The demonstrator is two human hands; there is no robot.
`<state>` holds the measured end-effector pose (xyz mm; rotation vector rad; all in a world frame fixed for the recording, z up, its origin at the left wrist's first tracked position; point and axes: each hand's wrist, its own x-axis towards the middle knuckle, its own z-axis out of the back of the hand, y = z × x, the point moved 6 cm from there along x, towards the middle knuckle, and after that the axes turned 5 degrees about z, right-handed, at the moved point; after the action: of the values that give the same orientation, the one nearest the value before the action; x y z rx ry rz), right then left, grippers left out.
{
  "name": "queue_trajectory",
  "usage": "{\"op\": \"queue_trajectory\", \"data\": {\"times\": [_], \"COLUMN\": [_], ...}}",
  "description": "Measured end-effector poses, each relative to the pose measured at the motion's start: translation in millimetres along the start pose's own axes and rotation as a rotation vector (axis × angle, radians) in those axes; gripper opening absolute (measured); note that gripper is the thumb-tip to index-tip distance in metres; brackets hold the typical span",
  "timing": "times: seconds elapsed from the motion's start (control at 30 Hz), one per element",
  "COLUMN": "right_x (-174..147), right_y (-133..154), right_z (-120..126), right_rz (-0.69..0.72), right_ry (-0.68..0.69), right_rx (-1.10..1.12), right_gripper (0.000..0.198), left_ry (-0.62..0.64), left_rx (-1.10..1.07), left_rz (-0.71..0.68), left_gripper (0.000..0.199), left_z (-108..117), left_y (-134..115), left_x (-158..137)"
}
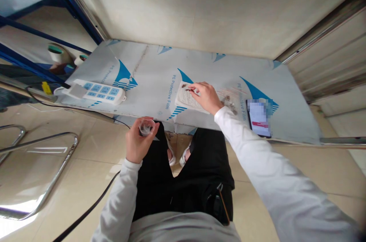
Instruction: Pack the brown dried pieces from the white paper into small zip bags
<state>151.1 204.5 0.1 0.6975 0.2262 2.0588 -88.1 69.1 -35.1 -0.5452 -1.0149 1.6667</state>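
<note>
Over the table (151, 99), the outstretched right hand (207, 97) pinches a brown piece (189, 89), left hand (137, 142) clasping a cup (146, 127).

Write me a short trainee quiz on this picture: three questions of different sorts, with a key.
1. Which hand holds the clear plastic cup?
2. True or false: the power strip lies to the left of the smartphone in this view.
3. Choose one: the rectangular pad under the right hand is (a) blue, (b) white, (c) black.

Key: 1. The left hand. 2. True. 3. b.
</note>
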Motion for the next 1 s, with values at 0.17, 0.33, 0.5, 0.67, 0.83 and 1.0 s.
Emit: {"op": "queue_trajectory", "data": {"times": [0.17, 0.33, 0.5, 0.67, 0.83, 1.0], "right_x": [-10, -14, -30, -48, -58, -56], "right_y": [10, 29, 84, 127, 140, 137], "right_z": [1, 8, 19, 15, 8, 14], "right_rz": [0.053, 0.003, -0.061, 0.004, 0.122, 0.286], "right_ry": [-0.028, -0.05, -0.016, 0.065, 0.171, 0.165], "right_rx": [0.077, 0.214, 0.522, 0.526, 0.241, 0.349], "right_gripper": [0.014, 0.012, 0.014, 0.016, 0.008, 0.015], "left_ry": [0.01, 0.022, 0.126, 0.2, 0.193, 0.173], "left_rx": [0.015, 0.009, -0.036, -0.038, -0.08, -0.118], "left_rz": [-0.023, -0.017, -0.064, -0.166, -0.198, -0.19], "left_gripper": [0.025, 0.025, 0.025, 0.026, 0.024, 0.024], "left_z": [-2, -1, -12, -25, -28, -30], "left_y": [-4, -4, -21, -43, -56, -57], "left_x": [-3, -4, -9, -19, -24, -22]}}
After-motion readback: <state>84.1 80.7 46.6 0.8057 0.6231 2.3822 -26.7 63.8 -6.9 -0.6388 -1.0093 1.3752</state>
